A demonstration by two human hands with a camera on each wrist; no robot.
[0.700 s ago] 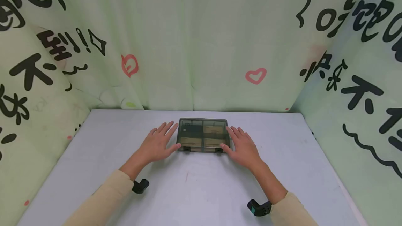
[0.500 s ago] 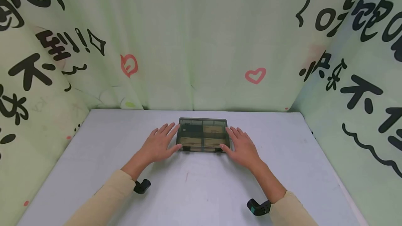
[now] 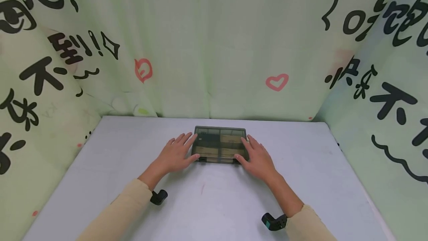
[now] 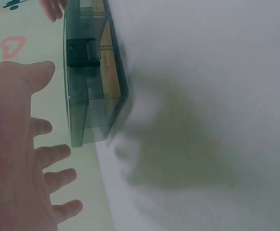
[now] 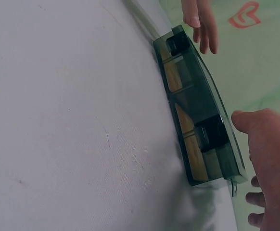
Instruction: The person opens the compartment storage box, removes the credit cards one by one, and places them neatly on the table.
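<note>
A smoky, see-through plastic compartment box (image 3: pixel 219 151) lies on the white table with its lid down. Two dark latches (image 5: pixel 210 134) sit along its front side, and flat tan pieces (image 4: pixel 109 72) show through the walls in its compartments. At the box's left end, my left hand (image 3: pixel 175 155) has its fingers spread and straight, fingertips right at the lid's edge. On the opposite end my right hand (image 3: pixel 259 159) is likewise spread, its thumb and forefinger overlapping the lid's right edge in the head view. Neither hand curls round the box.
The white table (image 3: pixel 214 203) runs back to a pale green curtain (image 3: pixel 227 47) with black lettering and red hearts. Curtains stand on both sides too. Each wrist carries a small black camera, such as the right one (image 3: pixel 274 221).
The head view has turned slightly left, so the scene shifts right. Both hands have edged a little inward over the box's ends; the box stays put with its lid down.
</note>
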